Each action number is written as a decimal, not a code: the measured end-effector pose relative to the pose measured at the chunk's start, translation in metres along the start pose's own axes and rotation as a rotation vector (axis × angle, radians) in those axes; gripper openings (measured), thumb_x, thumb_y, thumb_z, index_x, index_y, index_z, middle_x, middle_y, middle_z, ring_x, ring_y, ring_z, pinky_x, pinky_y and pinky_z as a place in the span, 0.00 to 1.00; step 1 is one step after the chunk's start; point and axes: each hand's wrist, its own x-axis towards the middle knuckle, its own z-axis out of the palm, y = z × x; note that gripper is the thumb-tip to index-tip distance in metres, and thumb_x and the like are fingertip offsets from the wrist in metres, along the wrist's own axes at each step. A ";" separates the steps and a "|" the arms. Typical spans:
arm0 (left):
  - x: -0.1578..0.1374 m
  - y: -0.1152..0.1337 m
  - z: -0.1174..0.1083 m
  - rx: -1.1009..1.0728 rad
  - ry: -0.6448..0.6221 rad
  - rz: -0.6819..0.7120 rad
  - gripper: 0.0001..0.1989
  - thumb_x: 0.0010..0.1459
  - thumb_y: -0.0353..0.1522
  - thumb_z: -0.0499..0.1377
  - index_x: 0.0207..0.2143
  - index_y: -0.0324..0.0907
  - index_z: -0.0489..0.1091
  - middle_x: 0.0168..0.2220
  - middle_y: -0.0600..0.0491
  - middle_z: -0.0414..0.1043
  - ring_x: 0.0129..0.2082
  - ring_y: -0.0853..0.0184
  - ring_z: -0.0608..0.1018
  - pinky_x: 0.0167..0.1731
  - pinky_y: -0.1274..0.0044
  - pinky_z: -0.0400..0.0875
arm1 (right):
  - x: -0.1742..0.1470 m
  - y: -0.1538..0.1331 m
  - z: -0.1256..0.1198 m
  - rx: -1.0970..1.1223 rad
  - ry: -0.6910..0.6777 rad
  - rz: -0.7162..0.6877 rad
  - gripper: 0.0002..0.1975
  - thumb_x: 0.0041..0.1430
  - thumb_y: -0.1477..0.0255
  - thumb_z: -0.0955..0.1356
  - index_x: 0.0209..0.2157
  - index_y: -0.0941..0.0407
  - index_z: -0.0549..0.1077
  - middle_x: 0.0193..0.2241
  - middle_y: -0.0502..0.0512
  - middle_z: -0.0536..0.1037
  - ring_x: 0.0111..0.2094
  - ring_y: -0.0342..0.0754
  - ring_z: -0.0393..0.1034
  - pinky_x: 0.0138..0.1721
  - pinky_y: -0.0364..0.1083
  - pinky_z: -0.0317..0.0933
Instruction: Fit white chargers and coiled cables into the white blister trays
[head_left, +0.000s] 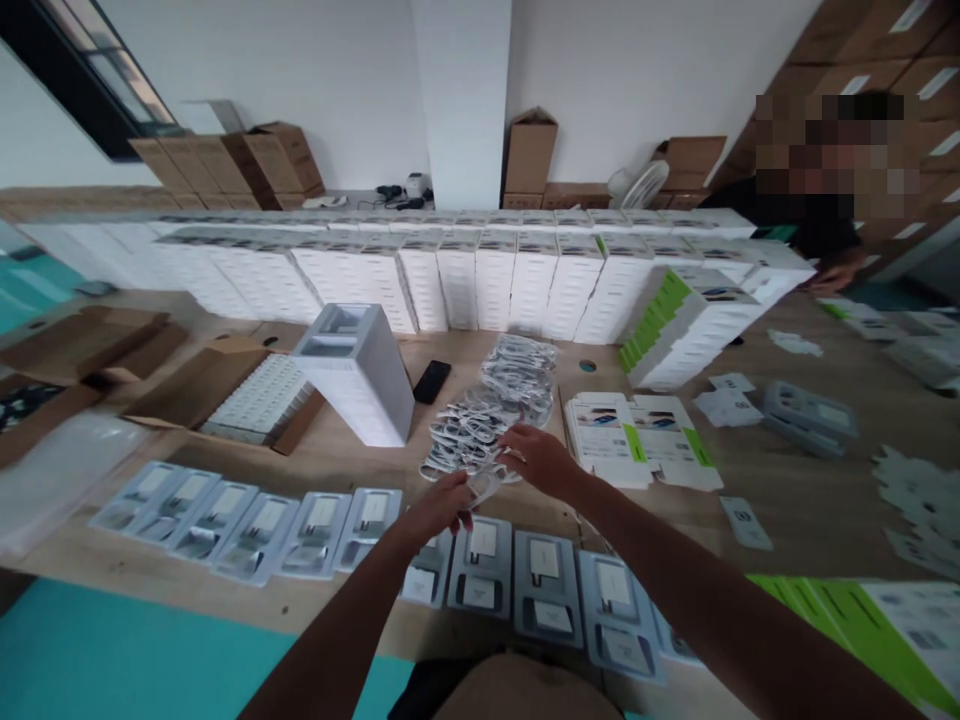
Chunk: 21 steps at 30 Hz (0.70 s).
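A pile of coiled white cables (469, 425), some in clear wrapping, lies on the wooden table in front of me. Between my hands is one coiled cable (484, 484) at the pile's near edge. My left hand (441, 503) has its fingers closed on the near side of this cable. From the right, my right hand (541, 460) reaches over the pile with bent fingers pinching the cable's far side; its fingertips are partly hidden. Just below my hands runs a row of grey plastic trays (546, 575), holding white adapters and white cards.
A stack of grey trays (367, 375) and a black phone (432, 382) stand left of the pile. A carton of white adapters (259, 398) is farther left. Flat printed boxes (604, 440) lie right. White boxes (457, 285) line the back. Another person (821, 225) is at far right.
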 end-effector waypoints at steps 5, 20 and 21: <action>-0.026 0.001 0.026 -0.632 -0.395 -0.005 0.21 0.56 0.49 0.58 0.42 0.42 0.63 0.35 0.51 0.73 0.23 0.75 0.73 0.19 0.83 0.59 | -0.030 -0.005 -0.024 -0.187 -0.035 -0.191 0.13 0.62 0.72 0.67 0.49 0.56 0.73 0.50 0.58 0.73 0.51 0.52 0.65 0.53 0.50 0.59; -0.038 0.011 0.080 -0.246 -0.234 0.042 0.07 0.58 0.36 0.53 0.32 0.44 0.57 0.27 0.60 0.65 0.15 0.77 0.65 0.17 0.81 0.56 | -0.087 -0.044 -0.038 -0.483 -0.261 -0.156 0.07 0.61 0.80 0.62 0.36 0.58 0.72 0.34 0.58 0.76 0.36 0.50 0.69 0.39 0.48 0.57; -0.036 0.007 0.084 -0.191 -0.180 0.042 0.06 0.58 0.35 0.52 0.32 0.44 0.57 0.26 0.60 0.64 0.16 0.77 0.65 0.17 0.81 0.56 | -0.089 -0.047 -0.034 -0.459 -0.264 -0.085 0.08 0.63 0.79 0.61 0.37 0.58 0.71 0.34 0.58 0.77 0.34 0.49 0.70 0.38 0.47 0.57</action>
